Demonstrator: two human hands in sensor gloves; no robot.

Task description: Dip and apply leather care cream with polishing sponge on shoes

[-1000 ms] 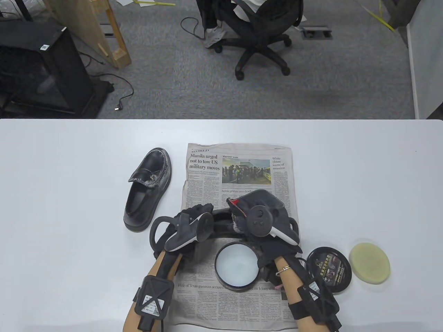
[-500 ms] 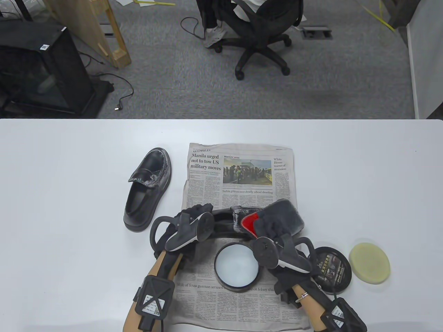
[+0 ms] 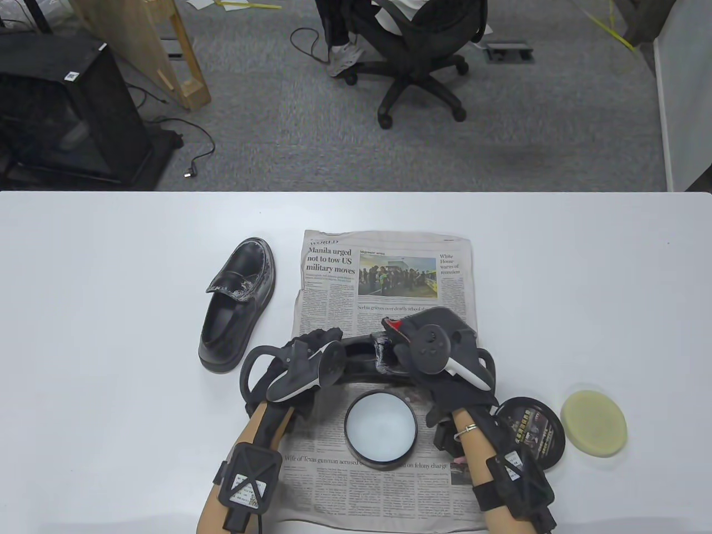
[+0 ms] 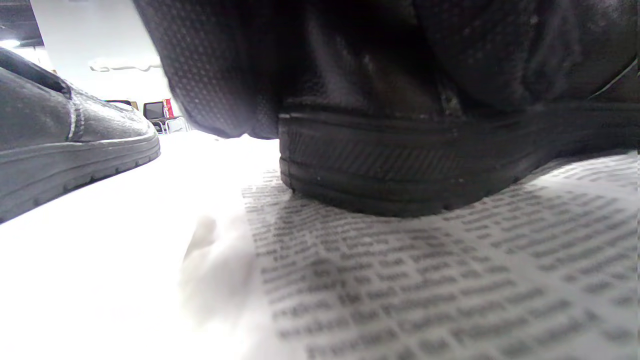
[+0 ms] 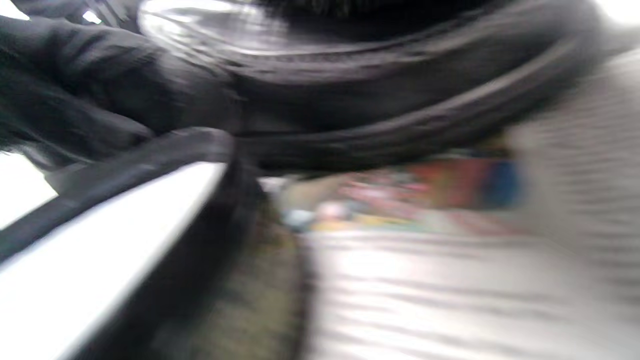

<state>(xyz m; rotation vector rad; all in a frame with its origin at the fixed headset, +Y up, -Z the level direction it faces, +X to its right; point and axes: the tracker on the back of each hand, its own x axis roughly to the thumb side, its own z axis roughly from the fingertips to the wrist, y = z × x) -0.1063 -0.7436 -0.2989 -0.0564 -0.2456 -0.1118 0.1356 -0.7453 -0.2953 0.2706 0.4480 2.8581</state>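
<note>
A black loafer (image 3: 361, 356) lies crosswise on the newspaper (image 3: 389, 267), mostly hidden by both hands. My left hand (image 3: 311, 356) grips its heel end; the left wrist view shows the heel sole (image 4: 400, 165) flat on the paper. My right hand (image 3: 428, 347) covers the toe end and holds a dark polishing sponge with a red part (image 3: 394, 324) against the shoe. The open cream tin (image 3: 381, 428) with pale cream stands just in front of the shoe. The right wrist view is blurred, showing the shoe (image 5: 400, 110) and the tin rim (image 5: 125, 200).
A second black loafer (image 3: 239, 306) with white smears stands on the table left of the paper, and shows in the left wrist view (image 4: 75, 145). The tin's lid (image 3: 531, 431) and a round yellow sponge (image 3: 593, 424) lie at the right.
My right hand swung out to the right with the sponge's red and grey face turned up, then came back over the shoe's toe. My left hand and the shoe stayed put.
</note>
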